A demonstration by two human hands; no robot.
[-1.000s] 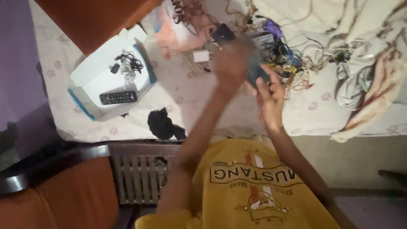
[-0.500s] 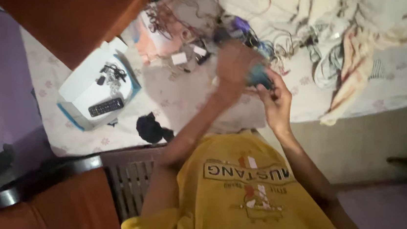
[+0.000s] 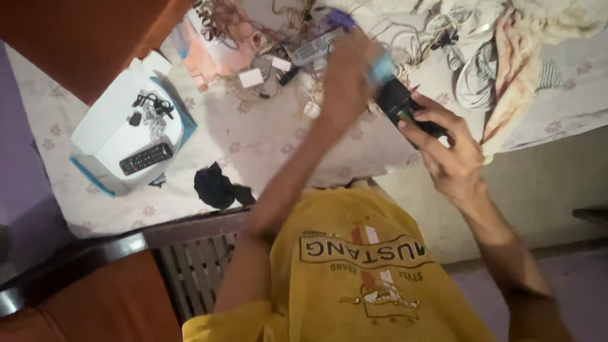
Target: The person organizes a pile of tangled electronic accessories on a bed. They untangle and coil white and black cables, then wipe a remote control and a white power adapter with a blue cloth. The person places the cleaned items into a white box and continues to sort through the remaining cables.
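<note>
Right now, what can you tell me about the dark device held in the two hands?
The dark device is a small black oblong, apparently plastic, and blurred. It sits tilted above the bedsheet, off the surface. The right hand grips its lower end with fingers wrapped over it. The left hand meets its upper end, where a light blue part shows. Finer details cannot be made out.

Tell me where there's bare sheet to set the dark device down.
Free: the flowered sheet between the white box, the black cloth and the left hand. Crowded: the wire tangle above it and the cables beyond the right hand, which holds the dark device.
</note>
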